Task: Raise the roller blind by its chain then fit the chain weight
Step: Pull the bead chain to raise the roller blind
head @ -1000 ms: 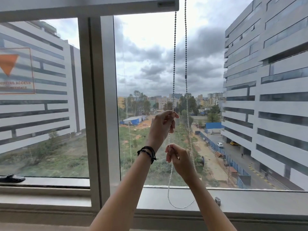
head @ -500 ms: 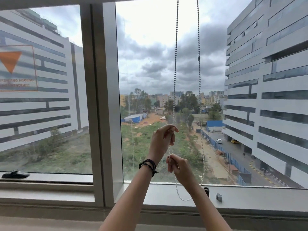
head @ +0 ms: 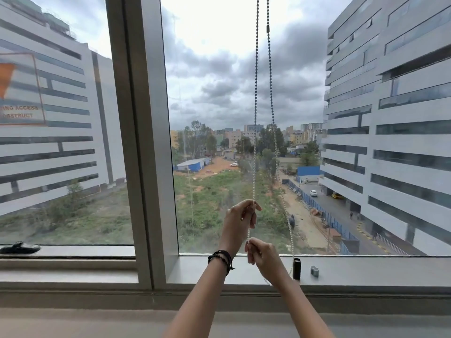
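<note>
A thick grey mullion (head: pixel 144 142) is seen dividing the window, with a partly legible sticker (head: pixel 22 93) on the left pane. Below, a grey sill (head: pixel 378 269) is laid across. The bead chain (head: pixel 255 93) is hung in two strands before the right pane; its lowest part is hidden behind the right forearm. The left strand is pinched by the left hand (head: pixel 240 223) and, just beneath, by the right hand (head: pixel 262 256), each grip closed on it. Black wristbands (head: pixel 220 259) are worn on the left wrist. A black cylinder (head: pixel 296 268) is stood upright on the sill at the right strand's foot, with a small grey fitting (head: pixel 314 271) near it.

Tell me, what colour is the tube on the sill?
Black; the tube shows best in head view.
</note>
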The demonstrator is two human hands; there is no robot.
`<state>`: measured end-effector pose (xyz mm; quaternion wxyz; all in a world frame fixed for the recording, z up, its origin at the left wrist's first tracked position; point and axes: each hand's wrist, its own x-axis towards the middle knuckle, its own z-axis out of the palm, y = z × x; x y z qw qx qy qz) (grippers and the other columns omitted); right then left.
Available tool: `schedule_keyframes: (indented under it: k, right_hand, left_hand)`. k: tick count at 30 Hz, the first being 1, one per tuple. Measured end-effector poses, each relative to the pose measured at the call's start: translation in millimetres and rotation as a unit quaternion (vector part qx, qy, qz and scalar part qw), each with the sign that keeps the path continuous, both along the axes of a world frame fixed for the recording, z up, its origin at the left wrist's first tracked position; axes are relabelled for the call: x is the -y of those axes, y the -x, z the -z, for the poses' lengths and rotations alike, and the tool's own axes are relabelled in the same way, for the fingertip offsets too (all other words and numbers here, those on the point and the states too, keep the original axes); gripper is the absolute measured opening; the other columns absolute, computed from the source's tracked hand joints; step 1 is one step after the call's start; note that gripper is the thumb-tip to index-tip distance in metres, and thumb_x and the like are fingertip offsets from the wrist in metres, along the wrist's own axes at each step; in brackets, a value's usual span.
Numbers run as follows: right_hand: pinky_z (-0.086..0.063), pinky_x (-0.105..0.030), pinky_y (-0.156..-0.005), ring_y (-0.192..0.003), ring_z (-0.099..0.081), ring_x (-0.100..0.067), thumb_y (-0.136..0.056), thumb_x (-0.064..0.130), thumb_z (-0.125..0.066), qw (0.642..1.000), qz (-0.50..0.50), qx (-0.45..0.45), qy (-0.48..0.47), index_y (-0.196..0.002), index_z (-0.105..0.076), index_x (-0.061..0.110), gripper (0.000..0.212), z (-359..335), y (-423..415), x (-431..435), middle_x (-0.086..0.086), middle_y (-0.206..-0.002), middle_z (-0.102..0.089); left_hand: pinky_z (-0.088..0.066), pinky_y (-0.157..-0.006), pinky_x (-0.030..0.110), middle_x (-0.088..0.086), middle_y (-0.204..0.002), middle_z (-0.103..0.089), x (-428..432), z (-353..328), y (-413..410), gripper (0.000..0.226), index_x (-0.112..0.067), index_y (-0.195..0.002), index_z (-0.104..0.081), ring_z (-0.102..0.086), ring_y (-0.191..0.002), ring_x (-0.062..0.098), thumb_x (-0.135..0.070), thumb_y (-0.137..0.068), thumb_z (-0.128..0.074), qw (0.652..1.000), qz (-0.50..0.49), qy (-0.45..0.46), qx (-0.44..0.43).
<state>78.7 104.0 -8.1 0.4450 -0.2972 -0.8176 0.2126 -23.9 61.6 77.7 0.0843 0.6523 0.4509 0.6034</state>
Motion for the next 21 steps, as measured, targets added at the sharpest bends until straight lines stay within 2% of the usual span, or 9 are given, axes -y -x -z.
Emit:
schedule_keyframes:
  k: [5, 10, 13, 15, 17, 19, 21]
  right_hand:
    - [-0.042, -0.026, -0.053, -0.045, -0.048, -0.005, -0.086, -0.005, -0.043, 0.999, 0.014, 0.022, 0.029, -0.067, -0.046, 0.031, 0.041, 21, -5, 4, 0.012, -0.044, -0.050]
    - [-0.040, -0.023, -0.054, -0.046, -0.048, -0.005, -0.088, -0.002, -0.046, 0.998, 0.017, 0.026, 0.048, -0.071, -0.052, 0.020, 0.029, 36, -7, 15, 0.011, -0.045, -0.051]
    - [-0.044, -0.017, -0.058, -0.051, -0.056, -0.003, -0.088, -0.004, -0.045, 0.996, -0.027, 0.022, 0.082, -0.072, -0.056, 0.017, 0.029, 27, -9, 23, 0.007, -0.054, -0.060]
    - [-0.046, -0.014, -0.064, -0.062, -0.062, -0.001, -0.090, 0.000, -0.048, 0.989, -0.067, 0.049, 0.123, -0.075, -0.064, 0.015, 0.027, 13, -13, 22, 0.004, -0.065, -0.067]
    - [-0.044, -0.011, -0.067, -0.071, -0.060, 0.002, -0.090, 0.006, -0.055, 0.983, -0.077, 0.072, 0.153, -0.084, -0.070, 0.013, 0.018, -4, -19, 18, 0.007, -0.076, -0.068]
    - [-0.045, -0.009, -0.067, -0.079, -0.060, -0.002, -0.091, 0.003, -0.053, 0.980, -0.068, 0.039, 0.180, -0.095, -0.069, 0.005, 0.016, -23, -25, 14, 0.003, -0.083, -0.067]
    - [-0.047, -0.012, -0.067, -0.082, -0.062, -0.008, -0.093, -0.001, -0.046, 0.982, -0.051, -0.037, 0.180, -0.099, -0.066, 0.004, 0.021, -48, -28, 16, -0.001, -0.088, -0.066]
  left_hand:
    - [-0.041, -0.051, 0.020, -0.006, -0.050, -0.052, 2, 23, -2, 0.026, -0.018, -0.080, -0.061, -0.047, -0.046, 0.009, -0.007, -0.097, -0.045, 1.000, -0.004, 0.026, 0.001]
    - [-0.041, -0.051, 0.022, -0.009, -0.047, -0.051, 7, 35, -3, 0.034, -0.027, -0.076, -0.060, -0.047, -0.045, 0.010, -0.004, -0.097, -0.045, 0.999, -0.004, 0.039, 0.010]
    - [-0.041, -0.050, 0.020, -0.008, -0.049, -0.051, 10, 33, -2, 0.034, -0.025, -0.076, -0.059, -0.047, -0.044, 0.011, -0.003, -0.097, -0.044, 0.999, 0.001, 0.046, 0.003]
    - [-0.041, -0.048, 0.021, -0.005, -0.051, -0.051, 14, 32, -2, 0.030, -0.017, -0.078, -0.060, -0.047, -0.043, 0.011, -0.001, -0.096, -0.043, 0.999, 0.004, 0.050, 0.002]
    - [-0.041, -0.046, 0.022, -0.004, -0.051, -0.050, 17, 32, -1, 0.028, -0.016, -0.079, -0.059, -0.046, -0.041, 0.010, -0.003, -0.097, -0.042, 0.999, 0.005, 0.054, 0.003]
    - [-0.044, -0.045, 0.027, -0.004, -0.052, -0.050, 19, 32, 2, 0.026, -0.016, -0.080, -0.059, -0.047, -0.042, 0.011, -0.005, -0.098, -0.043, 0.998, 0.004, 0.060, 0.001]
    - [-0.049, -0.046, 0.033, -0.004, -0.054, -0.051, 20, 32, 6, 0.024, -0.012, -0.082, -0.060, -0.049, -0.043, 0.012, -0.005, -0.098, -0.043, 0.998, 0.005, 0.067, 0.001]
